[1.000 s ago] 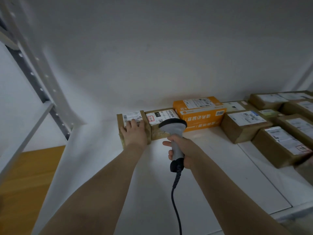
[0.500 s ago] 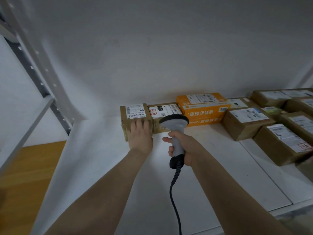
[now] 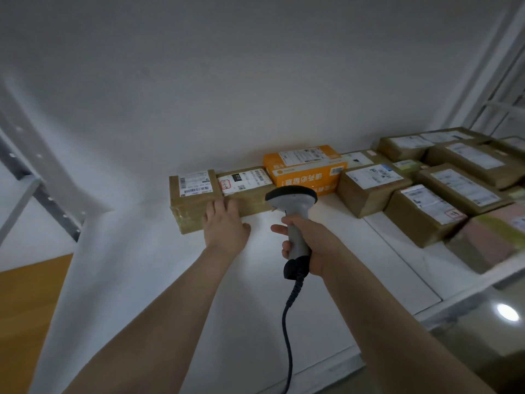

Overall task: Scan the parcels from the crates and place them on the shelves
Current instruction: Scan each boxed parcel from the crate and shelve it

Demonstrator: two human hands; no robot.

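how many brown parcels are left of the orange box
2: the end parcel, which the left hand touches, and the second parcel between it and the orange box, partly behind the scanner.

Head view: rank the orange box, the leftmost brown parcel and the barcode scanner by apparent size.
1. orange box
2. leftmost brown parcel, partly behind the left hand
3. barcode scanner
The last two look close, and the scanner is nearer the camera, so unsure.
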